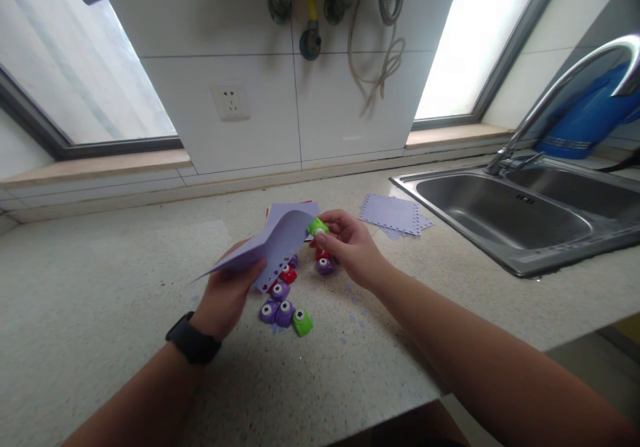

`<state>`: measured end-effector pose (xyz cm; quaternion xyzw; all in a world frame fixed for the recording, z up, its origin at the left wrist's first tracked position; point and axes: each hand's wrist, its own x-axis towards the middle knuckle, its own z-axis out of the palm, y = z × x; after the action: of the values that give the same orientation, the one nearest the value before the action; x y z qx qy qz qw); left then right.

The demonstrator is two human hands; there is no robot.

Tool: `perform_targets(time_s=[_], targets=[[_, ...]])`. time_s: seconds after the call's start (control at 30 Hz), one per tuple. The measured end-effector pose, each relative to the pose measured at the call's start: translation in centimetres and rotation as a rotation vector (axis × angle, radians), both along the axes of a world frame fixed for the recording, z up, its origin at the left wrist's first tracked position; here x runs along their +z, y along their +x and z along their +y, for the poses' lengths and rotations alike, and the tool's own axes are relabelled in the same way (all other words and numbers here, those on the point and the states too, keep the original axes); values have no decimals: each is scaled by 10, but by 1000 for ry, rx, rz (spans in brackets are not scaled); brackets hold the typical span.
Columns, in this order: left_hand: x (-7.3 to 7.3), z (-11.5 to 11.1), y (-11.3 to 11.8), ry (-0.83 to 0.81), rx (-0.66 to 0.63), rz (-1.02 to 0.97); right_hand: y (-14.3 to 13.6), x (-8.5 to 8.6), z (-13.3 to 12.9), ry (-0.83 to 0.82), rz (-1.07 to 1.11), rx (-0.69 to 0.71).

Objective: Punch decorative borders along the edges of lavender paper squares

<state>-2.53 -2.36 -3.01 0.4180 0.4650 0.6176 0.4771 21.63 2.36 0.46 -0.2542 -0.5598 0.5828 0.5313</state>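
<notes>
My left hand (pixel 233 294) grips a curved sheet of lilac paper (pixel 273 240) above the counter. A row of small punched shapes runs along the sheet's near right edge. In my right hand (pixel 350 244) is a green craft punch (pixel 317 226), pinched at the sheet's far right corner; whether its slot is over the paper I cannot tell. Below the paper lie several purple punches, one of them a purple punch (pixel 285 313), a red punch (pixel 288 274) and another green punch (pixel 303 322). More red and purple punches sit under my right hand, partly covered.
Punched lilac sheets (pixel 390 212) are stacked at the right, near the steel sink (pixel 495 207) with its faucet (pixel 550 94). Behind my hands lies another paper stack (pixel 295 211). Tiny lilac paper scraps (pixel 353 318) are scattered on the speckled counter (pixel 125 260). The tiled wall stands behind.
</notes>
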Motion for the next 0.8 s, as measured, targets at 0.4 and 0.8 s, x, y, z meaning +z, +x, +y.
perform_targets(time_s=[0.4,0.8], targets=[[17,-7,5,17,-160,-150,1,-5,13,-263,153,-5],[48,0,-38,-220,-395,-204,15,-8,23,-113,32,34]])
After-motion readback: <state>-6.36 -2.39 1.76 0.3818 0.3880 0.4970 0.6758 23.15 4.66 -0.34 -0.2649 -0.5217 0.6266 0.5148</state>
